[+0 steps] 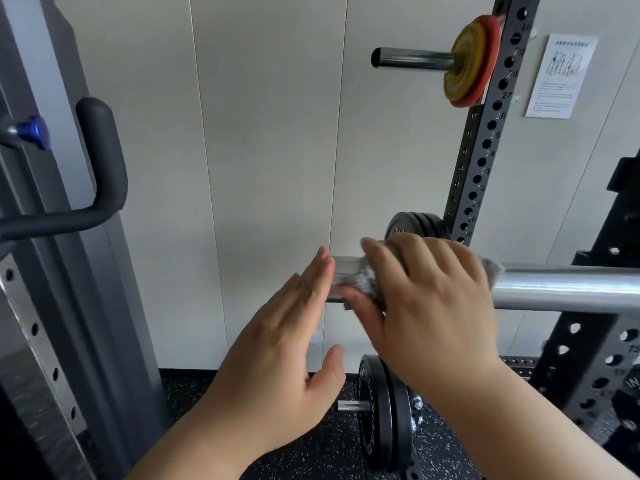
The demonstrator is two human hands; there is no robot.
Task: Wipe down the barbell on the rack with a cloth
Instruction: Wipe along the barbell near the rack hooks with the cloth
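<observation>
The barbell lies level across the rack, its bright steel sleeve reaching left from the black rack upright. The right hand has its grip curled over a grey cloth, pressing it round the sleeve close to the end. The left hand is spread flat with straight fingers, its fingertips at the sleeve's end face and its thumb held apart below.

White hole numbers run up the rack upright; 22 through 27 can be read. Higher up, a yellow plate and a red plate sit on a steel storage peg. A paper notice on the wall carries a diagram and print too small to read. Black plates stand low over the speckled rubber floor; their raised lettering is illegible.
</observation>
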